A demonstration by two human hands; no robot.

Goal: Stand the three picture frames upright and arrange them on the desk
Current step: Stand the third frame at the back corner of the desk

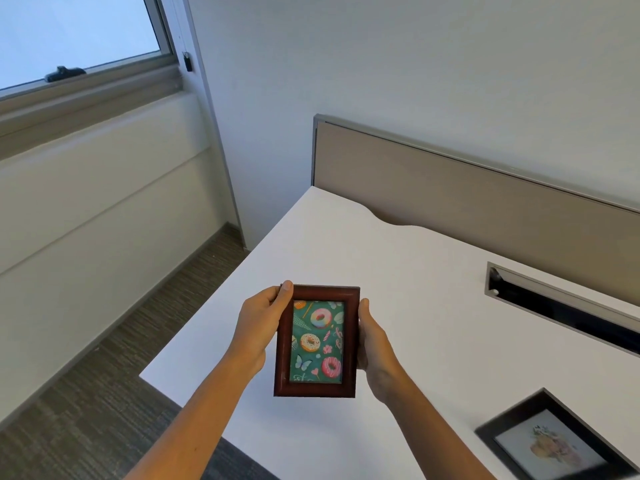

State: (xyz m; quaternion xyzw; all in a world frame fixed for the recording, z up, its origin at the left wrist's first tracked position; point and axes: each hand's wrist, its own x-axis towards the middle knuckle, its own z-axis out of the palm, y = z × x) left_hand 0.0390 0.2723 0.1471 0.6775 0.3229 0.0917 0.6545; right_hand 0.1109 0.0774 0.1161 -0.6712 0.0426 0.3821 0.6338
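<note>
Frame (317, 342) upright, long axis vertical

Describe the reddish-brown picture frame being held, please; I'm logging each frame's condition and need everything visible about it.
The reddish-brown picture frame is a small portrait rectangle with a stepped, glossy, wood-like moulding. It shows a teal print of doughnuts, a butterfly and sweets, facing the camera. It is held above the white desk near its left front corner, not resting on it. The left hand grips its left edge with the thumb at the top corner; the right hand grips the right edge. Its back and any stand are hidden.
</note>
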